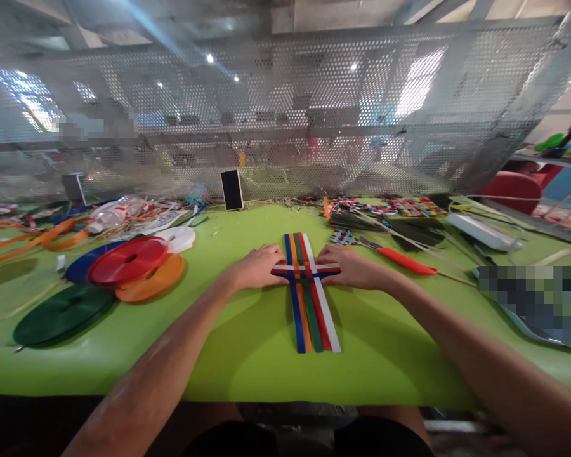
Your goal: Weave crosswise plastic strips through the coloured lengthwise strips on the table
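Observation:
Several flat strips [313,311] in blue, orange, green, red and white lie side by side, pointing away from me. Shorter white, red and blue crosswise strips [305,271] are interlaced with them, forming a cross. At the left ends of these crosswise strips, my left hand [261,265] is closed, its fingers curled against the weave. My right hand [341,265] grips their right ends in the same way. Both sets of fingertips are partly hidden. The near ends of the long strips spread slightly over the green tabletop [247,362].
To the left lie strip coils: red [128,260], orange [155,280], dark green [61,314], blue [80,261] and white [183,238]. An orange-handled knife [406,261] lies at right, near dark strips [413,232]. A phone [231,190] leans at the back, before a perforated metal screen [285,95].

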The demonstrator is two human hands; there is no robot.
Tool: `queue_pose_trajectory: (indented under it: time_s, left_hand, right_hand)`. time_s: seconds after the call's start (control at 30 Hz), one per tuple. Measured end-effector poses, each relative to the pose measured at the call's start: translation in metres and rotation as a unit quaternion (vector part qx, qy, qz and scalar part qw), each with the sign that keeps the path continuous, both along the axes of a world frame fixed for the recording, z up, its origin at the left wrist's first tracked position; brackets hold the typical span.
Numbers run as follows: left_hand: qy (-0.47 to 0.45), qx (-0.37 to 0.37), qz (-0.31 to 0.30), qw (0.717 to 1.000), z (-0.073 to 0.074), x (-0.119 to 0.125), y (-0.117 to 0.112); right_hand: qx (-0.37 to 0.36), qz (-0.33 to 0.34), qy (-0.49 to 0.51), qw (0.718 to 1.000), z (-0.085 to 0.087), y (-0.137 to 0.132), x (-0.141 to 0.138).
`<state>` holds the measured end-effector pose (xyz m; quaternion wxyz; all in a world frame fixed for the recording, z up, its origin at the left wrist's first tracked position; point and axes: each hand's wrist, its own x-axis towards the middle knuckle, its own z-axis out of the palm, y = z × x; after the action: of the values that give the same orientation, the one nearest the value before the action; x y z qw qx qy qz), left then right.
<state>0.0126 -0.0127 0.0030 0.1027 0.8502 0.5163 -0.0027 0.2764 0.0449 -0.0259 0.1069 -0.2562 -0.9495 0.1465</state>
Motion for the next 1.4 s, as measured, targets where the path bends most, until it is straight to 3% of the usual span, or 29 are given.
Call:
queue_pose_trajectory:
  time_s: [0.63,1.0,1.13,1.4]
  left_hand:
    - [0.001,0.027,-0.004,1.000,-0.002,0.005,-0.002]
    - [-0.013,0.003,0.004,1.000,0.001,-0.002,-0.001]
    - [-0.038,-0.006,0.013,0.999,0.001,-0.003,0.000]
    - [-0.056,-0.030,-0.018,0.998,-0.010,0.006,-0.002]
  right_hand:
    - [-0.001,-0.010,0.008,1.000,-0.001,-0.001,0.002]
    - [-0.033,-0.029,0.046,0.998,-0.005,0.006,0.008]
    - [-0.044,-0.060,0.092,0.993,-0.009,0.007,0.007]
    - [-0.026,-0.036,0.078,0.996,-0.027,0.007,-0.005]
